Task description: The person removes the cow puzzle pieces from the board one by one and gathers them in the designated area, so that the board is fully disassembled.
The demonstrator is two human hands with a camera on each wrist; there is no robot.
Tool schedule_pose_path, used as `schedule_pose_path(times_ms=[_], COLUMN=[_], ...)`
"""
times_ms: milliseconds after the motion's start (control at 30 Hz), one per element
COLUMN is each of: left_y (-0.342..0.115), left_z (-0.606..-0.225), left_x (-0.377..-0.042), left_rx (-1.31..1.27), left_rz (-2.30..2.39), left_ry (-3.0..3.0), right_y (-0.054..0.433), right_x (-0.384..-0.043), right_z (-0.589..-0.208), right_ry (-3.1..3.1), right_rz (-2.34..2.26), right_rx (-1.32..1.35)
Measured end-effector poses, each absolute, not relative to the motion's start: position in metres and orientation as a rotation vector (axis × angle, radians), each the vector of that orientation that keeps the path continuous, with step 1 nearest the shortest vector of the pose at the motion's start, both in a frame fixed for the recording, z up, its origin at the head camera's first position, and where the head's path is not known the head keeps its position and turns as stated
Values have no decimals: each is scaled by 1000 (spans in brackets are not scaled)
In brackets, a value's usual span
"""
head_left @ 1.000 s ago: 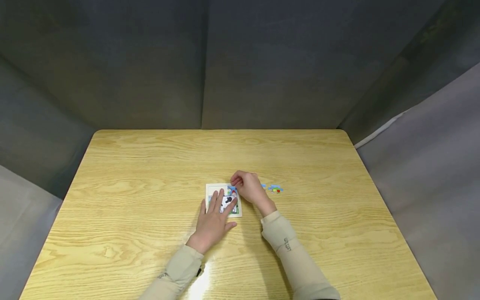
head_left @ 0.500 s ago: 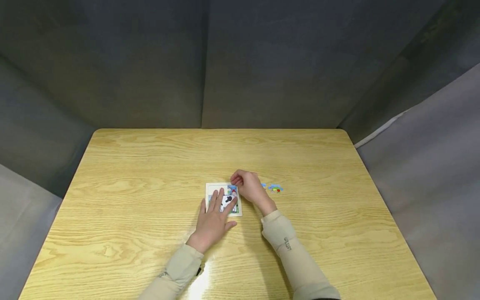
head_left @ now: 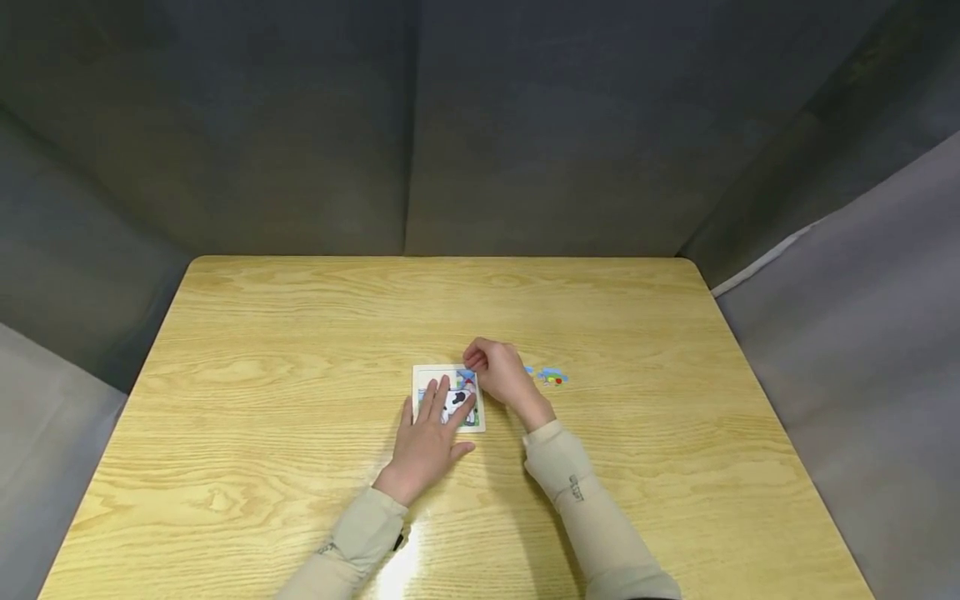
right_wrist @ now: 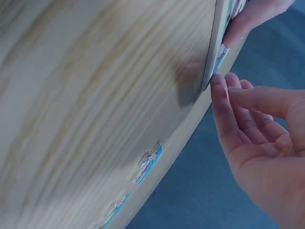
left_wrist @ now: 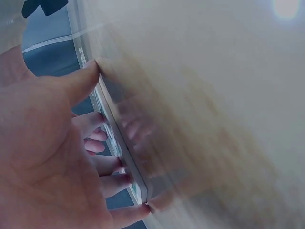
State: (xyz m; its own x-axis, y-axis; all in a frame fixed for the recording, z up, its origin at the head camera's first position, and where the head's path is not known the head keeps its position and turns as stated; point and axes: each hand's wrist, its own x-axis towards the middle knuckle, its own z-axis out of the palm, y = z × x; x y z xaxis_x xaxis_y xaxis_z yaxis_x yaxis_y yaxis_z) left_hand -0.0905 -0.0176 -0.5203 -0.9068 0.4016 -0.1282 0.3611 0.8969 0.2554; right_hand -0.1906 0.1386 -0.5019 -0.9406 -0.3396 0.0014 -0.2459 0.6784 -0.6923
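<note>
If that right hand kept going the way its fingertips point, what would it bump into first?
Probably the puzzle: the right hand's fingertips are right at its far right corner. Whether they already touch it is hard to tell.

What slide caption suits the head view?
Left hand spread across a picture puzzle, right hand at its far right corner, loose pieces farther right.

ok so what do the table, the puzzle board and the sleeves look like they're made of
Table: wood or wood-look laminate, smooth and fairly glossy; it shows yellowish grain and a bright glare.
Puzzle board: possibly thin wood or stiff card, with a printed picture; its edge looks pale and rigid.
Sleeves: apparently woven fabric, matt beige, with soft creases; fibre unclear.
</note>
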Motion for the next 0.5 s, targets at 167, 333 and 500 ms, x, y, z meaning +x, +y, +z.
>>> schedule_pose_path(times_ms=[167, 333, 500], left_y=[-17, -18, -19], left_z=[-523, -521, -521], left_x=[-91, -90, -90], left_rx=[590, 590, 599], left_rz=[340, 344, 342], left_ry=[2889, 2886, 2894], right_y=[137, 138, 138], right_x=[-188, -190, -191], right_z=[-501, -500, -503], right_ry=[2792, 2775, 2739], right_rz=[-1083, -1109, -1176], right_rx=[-485, -474, -442])
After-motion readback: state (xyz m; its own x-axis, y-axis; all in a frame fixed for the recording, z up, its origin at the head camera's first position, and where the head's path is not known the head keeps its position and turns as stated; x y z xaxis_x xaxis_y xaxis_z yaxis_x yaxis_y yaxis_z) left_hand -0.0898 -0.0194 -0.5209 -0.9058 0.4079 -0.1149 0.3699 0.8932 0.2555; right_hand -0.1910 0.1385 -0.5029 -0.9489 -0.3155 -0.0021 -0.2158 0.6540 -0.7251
